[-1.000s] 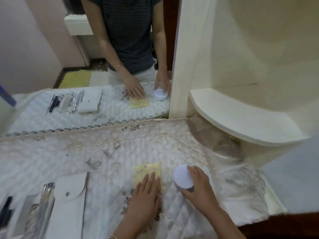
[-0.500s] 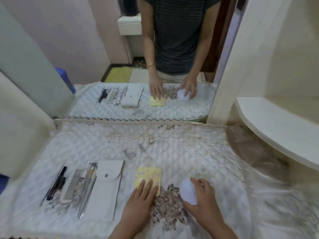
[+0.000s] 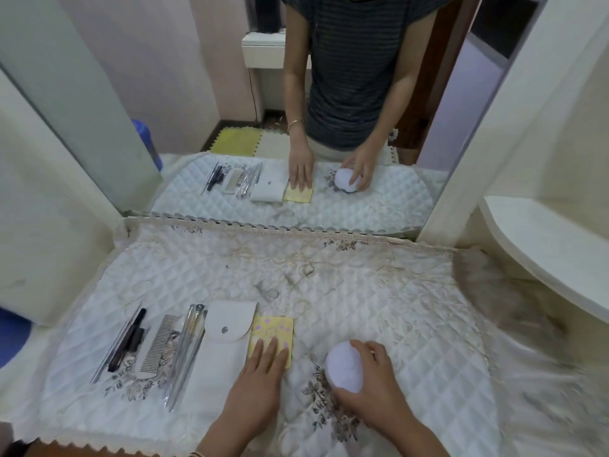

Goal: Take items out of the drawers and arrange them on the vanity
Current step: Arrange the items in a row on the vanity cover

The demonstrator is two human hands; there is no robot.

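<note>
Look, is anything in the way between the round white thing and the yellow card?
Nothing visible. The right hand grips the round white tub, and only quilted cloth lies between it and the yellow card. The left hand rests flat on the card's near end, not in the gap.

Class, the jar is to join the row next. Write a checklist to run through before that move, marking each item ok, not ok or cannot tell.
1. The right hand grips the jar: ok.
2. The left hand lies flat on the card: ok.
3. The card sits next to the pouch, in line with the row: ok.
4. There is bare cloth right of the card for the jar: ok.
5. The jar is closed tight: cannot tell.
6. All drawers emptied: cannot tell, none in view.
</note>
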